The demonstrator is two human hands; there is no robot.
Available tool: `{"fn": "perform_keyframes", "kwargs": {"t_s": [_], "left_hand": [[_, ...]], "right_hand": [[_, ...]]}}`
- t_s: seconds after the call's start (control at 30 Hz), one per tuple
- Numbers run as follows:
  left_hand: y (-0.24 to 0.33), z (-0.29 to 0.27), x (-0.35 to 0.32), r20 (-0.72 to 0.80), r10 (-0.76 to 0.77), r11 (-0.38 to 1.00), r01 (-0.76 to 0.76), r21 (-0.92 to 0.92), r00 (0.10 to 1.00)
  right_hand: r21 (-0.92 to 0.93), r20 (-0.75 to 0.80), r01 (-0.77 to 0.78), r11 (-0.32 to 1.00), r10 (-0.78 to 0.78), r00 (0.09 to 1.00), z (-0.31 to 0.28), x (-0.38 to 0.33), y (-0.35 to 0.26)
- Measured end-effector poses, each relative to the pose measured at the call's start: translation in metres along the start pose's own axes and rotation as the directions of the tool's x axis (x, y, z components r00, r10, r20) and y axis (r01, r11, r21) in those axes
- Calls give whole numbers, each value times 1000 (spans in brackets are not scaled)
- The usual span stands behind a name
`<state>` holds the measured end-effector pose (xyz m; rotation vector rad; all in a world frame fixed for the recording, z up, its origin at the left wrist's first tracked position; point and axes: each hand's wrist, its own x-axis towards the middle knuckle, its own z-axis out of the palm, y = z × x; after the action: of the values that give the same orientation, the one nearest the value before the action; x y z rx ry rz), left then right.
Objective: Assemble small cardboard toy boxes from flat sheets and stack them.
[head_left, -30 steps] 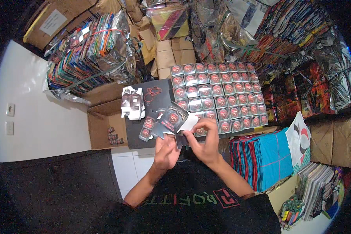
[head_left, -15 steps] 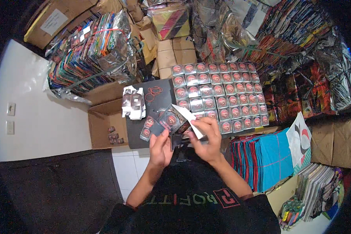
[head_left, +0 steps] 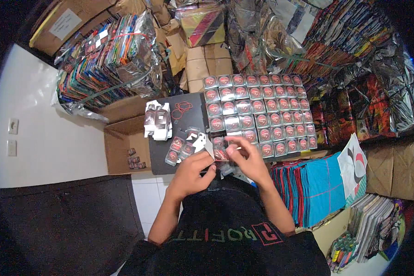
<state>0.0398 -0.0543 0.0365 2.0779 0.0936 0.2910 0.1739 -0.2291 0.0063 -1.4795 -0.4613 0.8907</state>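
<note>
Just in front of my body, a small printed carton (head_left: pixel 220 153) with red on it lies between my hands, a white flap (head_left: pixel 209 146) standing up at its left. My left hand (head_left: pixel 192 175) rests beside it, fingertips by the flap and thumb apart from the fingers. On the carton's right side, my right hand (head_left: pixel 249 163) has bent fingers and thumb close together; what they pinch is hidden. Left of the flap are small dark boxes with red round labels (head_left: pixel 175 151) and white torn-looking card edges (head_left: pixel 199 141). Rows of clear-topped boxes with red discs (head_left: pixel 262 120) fill the table's right part.
Folded white-and-dark cartons (head_left: pixel 157 120) and red rubber bands (head_left: pixel 183 107) lie on the dark table (head_left: pixel 188 98). A brown cardboard box (head_left: pixel 119 147) holding a few small boxes stands left. Wrapped bundles (head_left: pixel 110 64) and blue folded stacks (head_left: pixel 319 186) surround the table.
The printed carton with its white panel has come down from between my raised hands to the table edge. My left hand has turned palm-down beside it; my right hand has moved slightly.
</note>
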Motion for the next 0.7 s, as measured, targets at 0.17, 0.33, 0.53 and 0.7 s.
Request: {"fn": "perform_keyframes", "kwargs": {"t_s": [0.17,0.33,0.53,0.7], "left_hand": [[-7,-4,0,188,56,992,-76,100,981],[-12,-6,-1,303,71,990,-105,99,950],[-16,-5,3,67,187,972,-194,129,980],[-5,-1,5,-367,-41,982,104,156,929]], "right_hand": [[-141,-22,133,981,-138,990,5,2,17],[178,69,-96,979,85,994,2,8,33],[691,-12,-90,717,137,991,4,12,43],[842,58,-121,526,134,989,-2,13,39]]}}
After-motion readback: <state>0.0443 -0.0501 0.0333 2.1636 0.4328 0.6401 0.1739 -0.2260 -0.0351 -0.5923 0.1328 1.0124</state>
